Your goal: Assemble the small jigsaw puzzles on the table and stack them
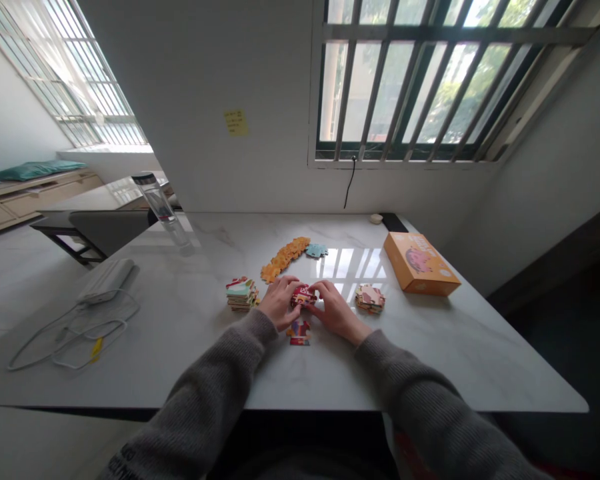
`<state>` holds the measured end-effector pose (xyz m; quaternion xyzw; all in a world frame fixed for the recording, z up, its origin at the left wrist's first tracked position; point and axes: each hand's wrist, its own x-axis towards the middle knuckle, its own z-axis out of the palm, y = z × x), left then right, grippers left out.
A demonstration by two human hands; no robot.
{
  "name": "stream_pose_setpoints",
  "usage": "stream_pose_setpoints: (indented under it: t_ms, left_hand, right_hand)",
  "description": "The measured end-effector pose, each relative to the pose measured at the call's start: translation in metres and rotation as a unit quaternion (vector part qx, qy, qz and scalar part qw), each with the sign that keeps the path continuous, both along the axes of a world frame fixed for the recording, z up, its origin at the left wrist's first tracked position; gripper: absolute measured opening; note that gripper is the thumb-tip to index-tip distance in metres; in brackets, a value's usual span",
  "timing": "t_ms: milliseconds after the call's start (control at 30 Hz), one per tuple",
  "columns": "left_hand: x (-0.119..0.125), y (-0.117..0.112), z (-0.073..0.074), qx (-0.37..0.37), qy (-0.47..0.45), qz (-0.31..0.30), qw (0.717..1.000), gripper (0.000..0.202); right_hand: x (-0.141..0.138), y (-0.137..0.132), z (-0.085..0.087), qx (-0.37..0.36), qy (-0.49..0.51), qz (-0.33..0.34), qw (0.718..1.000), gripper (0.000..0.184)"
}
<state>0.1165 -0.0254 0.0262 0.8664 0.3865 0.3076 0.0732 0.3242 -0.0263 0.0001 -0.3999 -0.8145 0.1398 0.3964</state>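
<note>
Between my two hands is a small pile of red jigsaw puzzle pieces [304, 294]. My left hand [280, 303] grips its left side, fingers curled over and thumb in front. From the right, my right hand [337, 313] pinches the same pieces with thumb and forefinger. Just below them, a few multicoloured puzzle pieces [299, 333] lie flat on the table. A stack of puzzle pieces [242, 295] rises left of my left hand, and another stack [370, 299] sits right of my right hand. My fingers partly cover the red pieces.
Beyond my hands lie a fanned row of orange pieces [285, 259] and some light-blue pieces [317, 250]. An orange box [421, 263] rests at right on the white table [340, 380]. At left are a clear bottle [155, 200] and a grey pouch [107, 280] with a white cable [125, 323].
</note>
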Motion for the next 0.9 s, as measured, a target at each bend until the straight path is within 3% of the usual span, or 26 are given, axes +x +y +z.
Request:
stream_pose_setpoints:
  t_ms: [233, 367, 467, 600, 700, 800, 900]
  left_hand:
    - [-0.006, 0.001, -0.011, -0.004, -0.018, -0.007, 1.0, 0.047]
    - [-0.008, -0.001, -0.008, -0.02, -0.072, -0.006, 0.997, 0.046]
    - [-0.007, -0.002, -0.004, -0.074, -0.137, 0.0, 0.988, 0.037]
    - [-0.006, 0.0, -0.003, -0.185, -0.217, 0.007, 0.959, 0.028]
    - [-0.005, 0.002, -0.003, -0.239, -0.27, 0.009, 0.933, 0.032]
    - [-0.003, 0.001, -0.003, -0.284, -0.338, -0.015, 0.897, 0.042]
    - [-0.001, -0.002, -0.005, -0.324, -0.358, -0.059, 0.873, 0.044]
  right_hand:
    - [0.006, -0.004, 0.008, 0.022, -0.004, -0.01, 1.0, 0.032]
    - [0.008, -0.013, 0.018, 0.031, 0.014, 0.041, 0.999, 0.033]
    - [0.008, -0.022, 0.022, 0.029, 0.028, 0.077, 0.996, 0.035]
    - [0.001, -0.031, 0.022, 0.009, 0.07, 0.088, 0.994, 0.039]
    - [-0.005, -0.033, 0.023, -0.013, 0.128, 0.055, 0.99, 0.038]
    - [-0.007, -0.033, 0.025, -0.061, 0.167, 0.022, 0.984, 0.038]
    - [-0.007, -0.031, 0.023, -0.133, 0.212, 0.032, 0.967, 0.034]
